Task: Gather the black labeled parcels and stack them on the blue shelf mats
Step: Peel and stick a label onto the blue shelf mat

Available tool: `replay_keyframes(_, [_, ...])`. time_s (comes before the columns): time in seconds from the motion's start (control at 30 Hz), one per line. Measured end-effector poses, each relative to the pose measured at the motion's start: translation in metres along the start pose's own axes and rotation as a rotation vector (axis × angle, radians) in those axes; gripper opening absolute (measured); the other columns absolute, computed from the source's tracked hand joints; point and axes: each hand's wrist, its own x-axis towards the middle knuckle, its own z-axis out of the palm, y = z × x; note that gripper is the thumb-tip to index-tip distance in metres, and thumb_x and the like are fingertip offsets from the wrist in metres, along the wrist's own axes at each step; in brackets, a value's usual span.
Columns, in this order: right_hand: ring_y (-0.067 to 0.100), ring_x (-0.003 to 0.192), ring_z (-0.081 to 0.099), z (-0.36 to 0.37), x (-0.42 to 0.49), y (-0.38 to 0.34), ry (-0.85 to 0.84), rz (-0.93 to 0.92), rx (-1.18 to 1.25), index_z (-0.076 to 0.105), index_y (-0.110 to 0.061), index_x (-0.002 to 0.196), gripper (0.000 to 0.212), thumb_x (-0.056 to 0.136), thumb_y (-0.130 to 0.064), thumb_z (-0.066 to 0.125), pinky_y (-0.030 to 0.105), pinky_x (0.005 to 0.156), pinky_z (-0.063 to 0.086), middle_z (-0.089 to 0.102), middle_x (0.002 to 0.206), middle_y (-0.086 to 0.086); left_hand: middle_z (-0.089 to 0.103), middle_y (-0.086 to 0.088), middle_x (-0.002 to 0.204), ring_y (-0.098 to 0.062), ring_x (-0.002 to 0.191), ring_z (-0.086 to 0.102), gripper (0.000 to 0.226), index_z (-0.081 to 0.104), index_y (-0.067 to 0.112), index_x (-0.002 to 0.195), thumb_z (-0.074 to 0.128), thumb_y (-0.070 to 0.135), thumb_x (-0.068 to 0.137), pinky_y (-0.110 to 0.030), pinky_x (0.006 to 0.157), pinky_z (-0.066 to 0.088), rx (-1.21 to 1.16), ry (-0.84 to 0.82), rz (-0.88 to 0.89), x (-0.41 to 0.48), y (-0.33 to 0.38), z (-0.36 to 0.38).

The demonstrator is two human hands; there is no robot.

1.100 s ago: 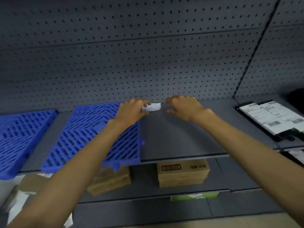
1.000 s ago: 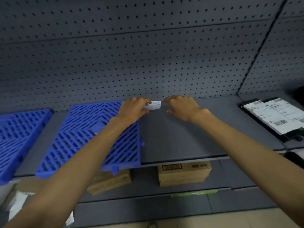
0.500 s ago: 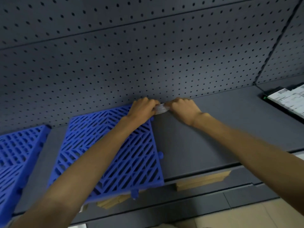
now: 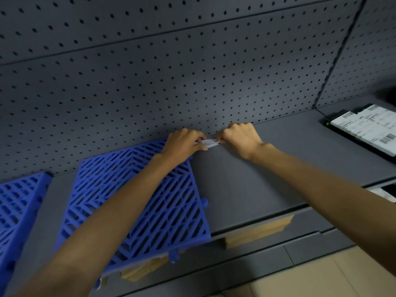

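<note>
A small white slip of paper (image 4: 209, 143) is stretched between my two hands at the back of the grey shelf (image 4: 267, 181). My left hand (image 4: 184, 144) pinches its left end above the far right corner of a blue slatted mat (image 4: 150, 202). My right hand (image 4: 241, 137) pinches its right end, fingers curled. A second blue mat (image 4: 19, 202) lies at the far left. Black parcels with white barcode labels (image 4: 368, 127) lie flat on the shelf at the far right, away from both hands.
A grey pegboard wall (image 4: 171, 71) rises right behind my hands. Brown cardboard boxes (image 4: 259, 230) show on the lower shelf beneath the front edge. Beige floor (image 4: 321, 279) appears at the bottom right.
My right hand closed in and took the slip's other end, which only my left hand held before. The view tilted and moved closer, so the parcels slid toward the right edge.
</note>
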Motion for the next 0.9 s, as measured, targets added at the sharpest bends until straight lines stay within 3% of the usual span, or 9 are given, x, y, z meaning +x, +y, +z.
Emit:
replay_keyframes(0.23, [0.029,0.086,0.064,-0.018,-0.009,0.01,0.066,0.105,-0.015,0.065,-0.029,0.109,0.027,0.092,-0.011,0.055,0.031,0.061,0.034,0.065,0.09,0.004,0.074,0.004,0.098,-0.021,0.092,0.069,0.027,0.072,0.028,0.109,0.067,0.046,0.088,-0.031,0.069,0.044,0.05,0.134,0.0,0.006,0.02,-0.009])
replay_keyframes(0.4, [0.031,0.083,0.063,-0.043,-0.023,0.003,0.099,0.101,-0.037,0.066,-0.026,0.104,0.023,0.091,-0.011,0.055,0.031,0.061,0.035,0.065,0.088,0.005,0.073,0.007,0.093,-0.017,0.09,0.067,0.028,0.073,0.026,0.1,0.066,0.05,0.087,-0.031,0.068,0.046,0.082,0.219,-0.032,-0.013,0.026,-0.033])
replay_keyframes(0.57, [0.032,0.078,0.063,-0.075,-0.039,-0.026,0.153,0.032,-0.041,0.068,-0.026,0.101,0.022,0.087,-0.011,0.058,0.03,0.058,0.033,0.066,0.083,0.005,0.072,0.005,0.087,-0.018,0.085,0.066,0.019,0.074,0.027,0.093,0.063,0.042,0.091,-0.029,0.06,0.042,0.168,0.26,-0.065,-0.062,0.025,-0.059])
replay_keyframes(0.7, [0.031,0.069,0.058,-0.1,-0.056,-0.071,0.193,-0.083,-0.011,0.068,-0.022,0.098,0.013,0.09,-0.026,0.059,0.03,0.055,0.033,0.064,0.077,0.006,0.072,0.001,0.088,-0.022,0.082,0.066,0.016,0.075,0.028,0.097,0.063,0.038,0.093,-0.031,0.057,0.043,0.238,0.298,-0.159,-0.122,0.02,-0.079])
replay_keyframes(0.9, [0.028,0.06,0.048,-0.107,-0.087,-0.166,0.214,-0.238,0.015,0.063,-0.023,0.095,0.01,0.096,-0.017,0.055,0.03,0.048,0.025,0.056,0.069,0.003,0.073,0.002,0.091,-0.026,0.086,0.067,0.019,0.071,0.028,0.096,0.059,0.043,0.094,-0.037,0.062,0.047,0.275,0.288,-0.324,-0.243,0.007,-0.1])
